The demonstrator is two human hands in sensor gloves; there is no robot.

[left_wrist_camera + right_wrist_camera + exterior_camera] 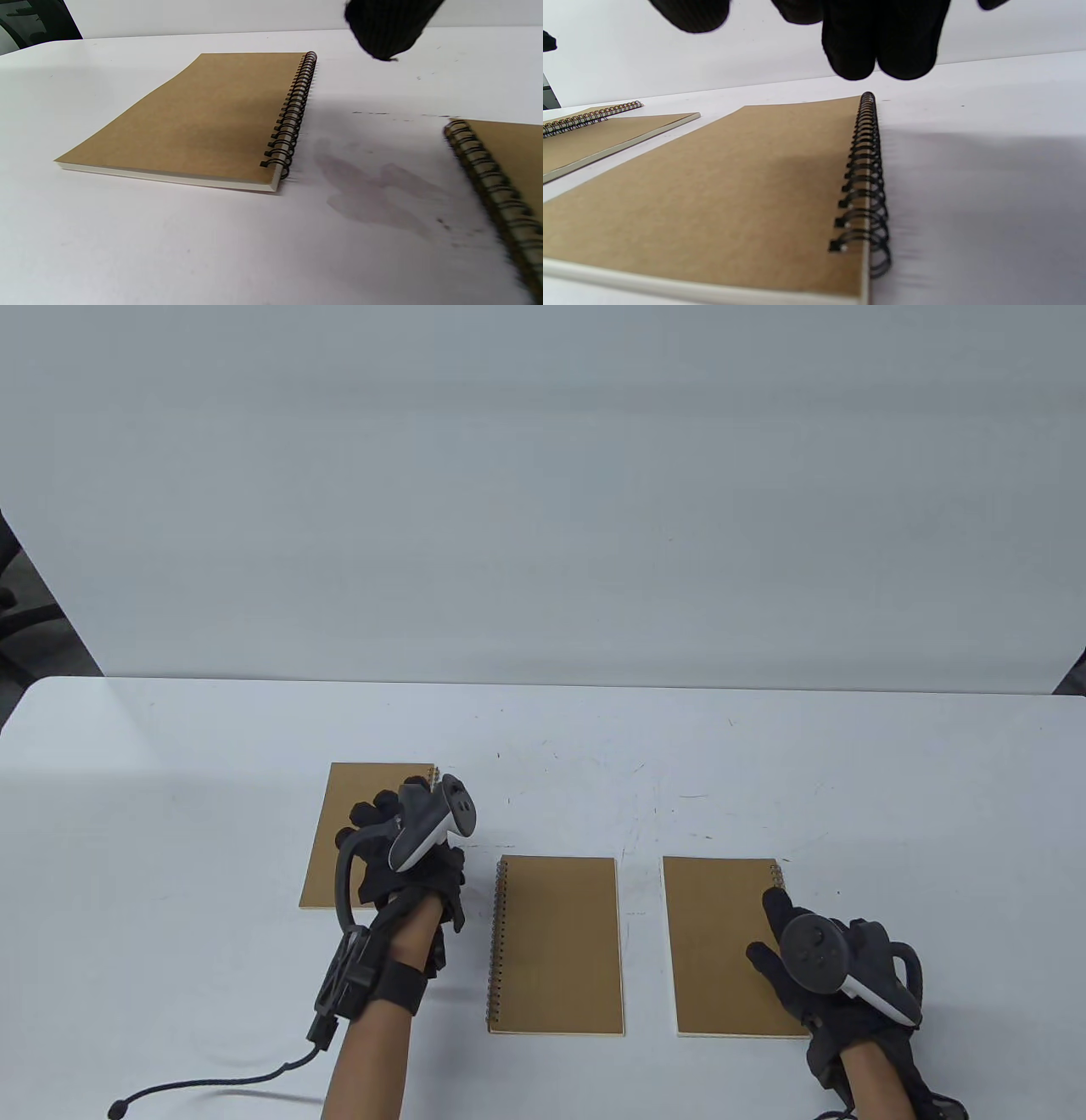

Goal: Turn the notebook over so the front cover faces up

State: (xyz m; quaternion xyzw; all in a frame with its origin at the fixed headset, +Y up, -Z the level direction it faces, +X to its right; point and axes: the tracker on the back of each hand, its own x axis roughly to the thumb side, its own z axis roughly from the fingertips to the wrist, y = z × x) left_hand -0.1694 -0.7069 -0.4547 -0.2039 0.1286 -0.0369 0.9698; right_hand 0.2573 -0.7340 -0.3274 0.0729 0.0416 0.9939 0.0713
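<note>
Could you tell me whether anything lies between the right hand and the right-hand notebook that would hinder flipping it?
Nothing visible does. The right hand is over the right notebook at its spiral edge, fingertips above the coil. The middle notebook lies apart, bare table between them.

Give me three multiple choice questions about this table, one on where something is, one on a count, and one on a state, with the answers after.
1. On which side of the middle notebook is its spiral?
A. left
B. right
C. far edge

2. How many notebooks lie on the table?
A. two
B. three
C. four

3. How do the notebooks lie?
A. open
B. standing on edge
C. closed and flat

Answers:
1 A, the table view shows the coil along its left edge.
2 B, left notebook, middle and right notebook.
3 C, only brown covers show.
</note>
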